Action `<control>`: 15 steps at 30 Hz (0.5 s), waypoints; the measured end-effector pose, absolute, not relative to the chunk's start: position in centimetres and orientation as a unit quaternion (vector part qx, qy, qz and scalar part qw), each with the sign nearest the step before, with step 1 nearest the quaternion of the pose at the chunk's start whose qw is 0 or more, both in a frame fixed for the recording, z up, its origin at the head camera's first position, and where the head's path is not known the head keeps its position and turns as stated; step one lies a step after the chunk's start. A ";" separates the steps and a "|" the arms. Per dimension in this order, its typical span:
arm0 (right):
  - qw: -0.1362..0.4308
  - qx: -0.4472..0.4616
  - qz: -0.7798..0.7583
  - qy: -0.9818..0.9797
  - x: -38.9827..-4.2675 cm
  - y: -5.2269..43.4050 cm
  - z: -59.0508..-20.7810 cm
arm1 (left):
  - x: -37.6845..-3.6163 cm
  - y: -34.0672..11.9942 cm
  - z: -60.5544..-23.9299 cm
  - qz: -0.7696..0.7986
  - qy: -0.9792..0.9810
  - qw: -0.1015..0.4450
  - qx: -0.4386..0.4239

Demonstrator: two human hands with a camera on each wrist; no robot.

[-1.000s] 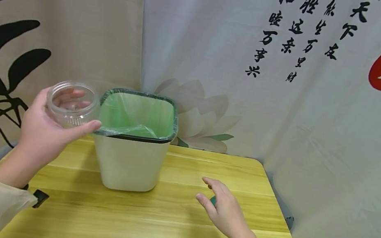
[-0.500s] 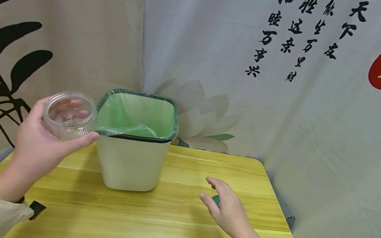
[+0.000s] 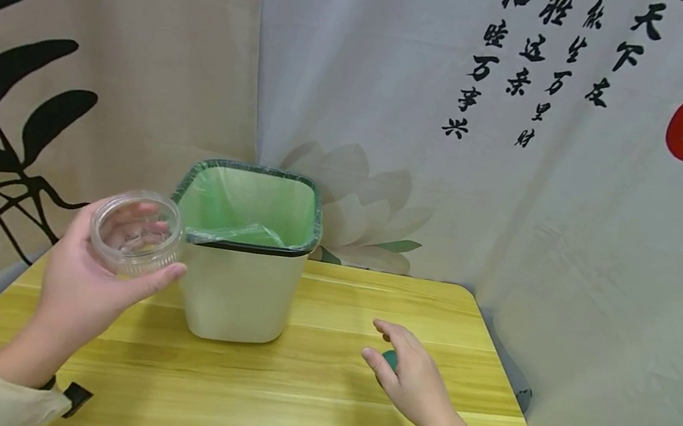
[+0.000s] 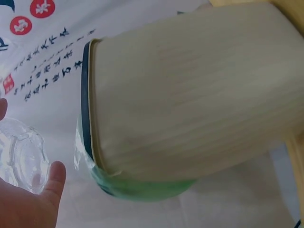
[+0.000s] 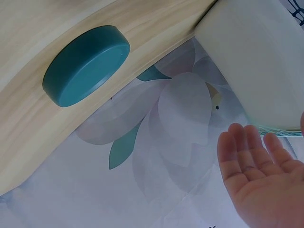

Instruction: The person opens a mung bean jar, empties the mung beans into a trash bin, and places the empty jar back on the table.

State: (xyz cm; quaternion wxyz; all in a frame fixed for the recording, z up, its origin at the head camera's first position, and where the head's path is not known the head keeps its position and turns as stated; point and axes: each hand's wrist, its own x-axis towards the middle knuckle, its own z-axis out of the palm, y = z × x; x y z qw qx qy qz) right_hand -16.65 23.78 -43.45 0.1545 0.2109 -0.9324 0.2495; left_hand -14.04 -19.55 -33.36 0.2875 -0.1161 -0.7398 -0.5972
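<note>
A clear plastic jar (image 3: 135,256) without a lid is held up in my left hand (image 3: 84,288), its mouth tipped toward the head camera. Fingers wrap behind it and the thumb lies along its near side; only part of the jar (image 4: 23,159) shows in the left wrist view. To the right, my right hand (image 3: 415,385) hovers over the table with its fingers extended and nothing in it. Just beyond that hand a green screw lid (image 5: 85,66) lies on the wood, mostly hidden by the hand in the head view.
A cream waste bin (image 3: 237,297) stands at the back of the table, right of the jar. Its dark rim is draped with a thin green bin liner (image 3: 248,209). The yellow wooden table (image 3: 258,401) ends against printed fabric backdrops (image 3: 372,61).
My left hand has brought the jar lower and slightly to the right, away from the bin's rim height. The right hand has drifted only a little to the right.
</note>
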 end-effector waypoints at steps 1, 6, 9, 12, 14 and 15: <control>0.156 0.211 0.249 -0.932 -16.6 23.8 -43.5 | -14.0 -19.4 -33.5 -0.604 -0.734 0.288 -0.115; 0.156 0.211 0.250 -0.932 -16.6 24.0 -43.6 | -13.8 -19.0 -34.1 -0.620 -0.722 0.289 -0.102; 0.153 0.209 0.252 -0.932 -16.5 24.1 -43.6 | -13.6 -18.6 -34.4 -0.619 -0.725 0.286 -0.094; 0.150 0.205 0.254 -0.933 -16.5 24.3 -43.6 | -13.4 -18.3 -34.8 -0.620 -0.727 0.282 -0.090; 0.149 0.202 0.254 -0.934 -16.5 24.3 -43.6 | -13.3 -18.0 -35.0 -0.617 -0.730 0.281 -0.087; 0.149 0.201 0.254 -0.934 -16.5 24.4 -43.7 | -13.2 -17.9 -35.1 -0.616 -0.731 0.281 -0.085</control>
